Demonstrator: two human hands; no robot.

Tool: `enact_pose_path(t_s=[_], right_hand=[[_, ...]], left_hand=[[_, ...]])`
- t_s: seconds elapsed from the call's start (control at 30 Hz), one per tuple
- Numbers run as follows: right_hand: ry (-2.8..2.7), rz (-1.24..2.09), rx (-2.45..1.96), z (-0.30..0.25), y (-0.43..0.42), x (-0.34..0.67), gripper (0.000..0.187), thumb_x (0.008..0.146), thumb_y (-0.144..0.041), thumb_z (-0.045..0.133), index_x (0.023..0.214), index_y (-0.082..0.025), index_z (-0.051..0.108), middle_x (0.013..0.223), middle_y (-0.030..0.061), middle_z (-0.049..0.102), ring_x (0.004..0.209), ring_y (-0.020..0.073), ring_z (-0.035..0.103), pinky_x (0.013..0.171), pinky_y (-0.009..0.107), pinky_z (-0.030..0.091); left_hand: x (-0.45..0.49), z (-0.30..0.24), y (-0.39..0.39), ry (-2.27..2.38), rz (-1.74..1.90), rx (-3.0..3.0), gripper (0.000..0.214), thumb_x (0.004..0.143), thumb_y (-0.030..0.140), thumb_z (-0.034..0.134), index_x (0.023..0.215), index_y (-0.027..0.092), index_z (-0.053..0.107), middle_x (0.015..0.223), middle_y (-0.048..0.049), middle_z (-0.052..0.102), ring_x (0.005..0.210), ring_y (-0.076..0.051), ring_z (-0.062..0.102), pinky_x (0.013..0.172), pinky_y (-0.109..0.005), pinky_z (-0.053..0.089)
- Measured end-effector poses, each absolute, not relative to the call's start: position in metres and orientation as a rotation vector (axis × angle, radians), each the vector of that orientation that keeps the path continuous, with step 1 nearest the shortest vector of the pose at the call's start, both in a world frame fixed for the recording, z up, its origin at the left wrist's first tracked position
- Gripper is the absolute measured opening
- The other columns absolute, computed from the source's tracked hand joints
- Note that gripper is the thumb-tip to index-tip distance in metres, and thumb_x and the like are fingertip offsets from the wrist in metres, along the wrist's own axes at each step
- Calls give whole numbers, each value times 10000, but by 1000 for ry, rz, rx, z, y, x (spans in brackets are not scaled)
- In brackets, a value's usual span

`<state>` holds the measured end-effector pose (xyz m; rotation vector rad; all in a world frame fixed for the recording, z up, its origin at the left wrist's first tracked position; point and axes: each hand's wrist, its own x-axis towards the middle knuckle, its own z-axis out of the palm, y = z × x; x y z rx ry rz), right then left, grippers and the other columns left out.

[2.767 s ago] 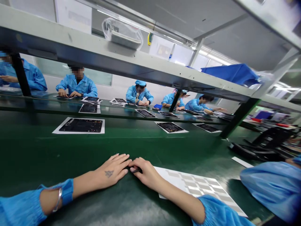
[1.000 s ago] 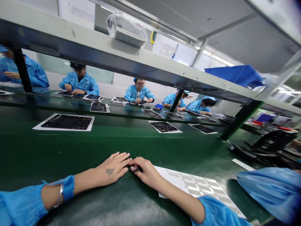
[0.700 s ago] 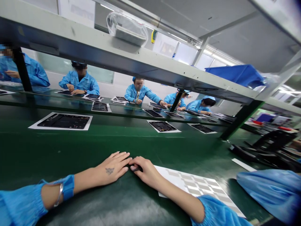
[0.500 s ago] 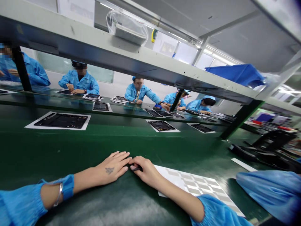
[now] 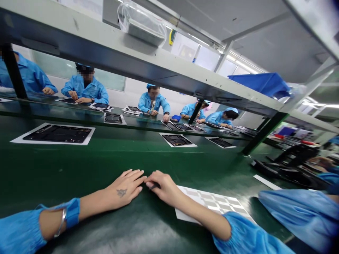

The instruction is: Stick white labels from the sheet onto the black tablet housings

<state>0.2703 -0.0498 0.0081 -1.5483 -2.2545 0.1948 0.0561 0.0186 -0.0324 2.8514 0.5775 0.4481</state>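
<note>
Fingers: left hand [image 5: 124,185] is lying flat and released on the mat, fingers spread slightly; right hand [image 5: 164,187] is curling around a small dark stick-shaped tool [image 5: 154,186], too small to identify, with its fingertips just beside the left hand's.
Tool position: held under the right fingers, low over the mat, between the two hands.
Surface: smooth, glossy green conveyor mat [image 5: 79,165] is running under both forearms, with light glare near the bottom edge.
Sheet: white paper sheet [image 5: 212,203] printed with a grid of grey rectangles is lying flat, with the right forearm crossing its near corner.
Sleeves: gathered blue cleanroom cuffs are covering both wrists; a metal bangle [image 5: 60,222] is sitting on the left wrist.
Open room: a wide green stretch is lying between the hands and the row of black tablet-shaped panels on white sheets [image 5: 177,140].
Right edge: a co-worker's puffy blue sleeve [image 5: 299,215] is lying near the sheet.
Overhead: a pale metal shelf [image 5: 79,42] is spanning the bench, carrying a blue plastic bin [image 5: 255,84].
Beyond: blue-smocked co-workers [image 5: 154,102] are working along the far bench.
</note>
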Motion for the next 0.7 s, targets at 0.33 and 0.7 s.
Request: enact_pose_path(t_s=[0.33, 0.7], right_hand=[[-1832, -291, -2435, 50, 118, 402, 306, 965, -337, 611, 1218, -165, 608, 1243, 97, 618, 1068, 233, 633, 907, 447, 544], [-1834, -271, -2654, 17, 176, 431, 338, 962, -339, 616, 1245, -156, 594, 1259, 112, 608, 1067, 237, 633, 897, 438, 552]], left_hand=[[57, -35, 19, 595, 459, 2821, 468, 1056, 439, 329, 1465, 260, 469, 1544, -60, 413, 1432, -276, 378, 1203, -502, 289], [58, -29, 13, 586, 475, 2833, 438, 1049, 359, 367, 1457, 243, 476, 1526, -60, 442, 1419, -275, 400, 1176, -497, 348]])
